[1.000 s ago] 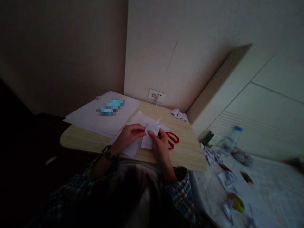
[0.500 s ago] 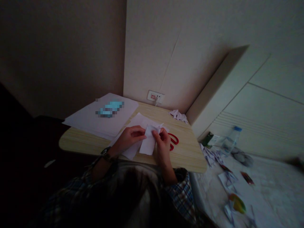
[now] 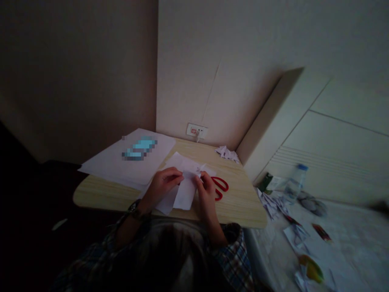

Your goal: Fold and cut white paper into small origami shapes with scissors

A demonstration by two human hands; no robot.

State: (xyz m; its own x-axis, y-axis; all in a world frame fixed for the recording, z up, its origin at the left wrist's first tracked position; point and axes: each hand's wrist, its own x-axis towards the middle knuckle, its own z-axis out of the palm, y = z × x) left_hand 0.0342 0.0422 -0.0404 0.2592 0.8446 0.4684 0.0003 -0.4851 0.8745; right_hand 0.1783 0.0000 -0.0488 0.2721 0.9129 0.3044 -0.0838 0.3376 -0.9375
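Between my two hands is a small white piece of paper (image 3: 184, 195), held over the near part of the wooden table. My left hand (image 3: 164, 183) pinches its left edge with thumb and finger. On the opposite edge, my right hand (image 3: 206, 188) grips the paper the same way. More white paper (image 3: 165, 205) lies flat beneath and behind the held piece. Just right of my right hand, red-handled scissors (image 3: 221, 184) rest on the table, their blades hidden by paper and the hand.
Large white sheets (image 3: 106, 166) cover the table's left side, with a pixelated blue object (image 3: 141, 147) on them. Folded paper pieces (image 3: 227, 154) sit at the back right, near a wall socket (image 3: 197, 130). A bed (image 3: 349, 247) on the right holds a plastic bottle (image 3: 296, 184) and paper scraps.
The held paper now shows more of its length and hangs more openly between my hands, which have shifted slightly apart. The whole view has tilted up a little.
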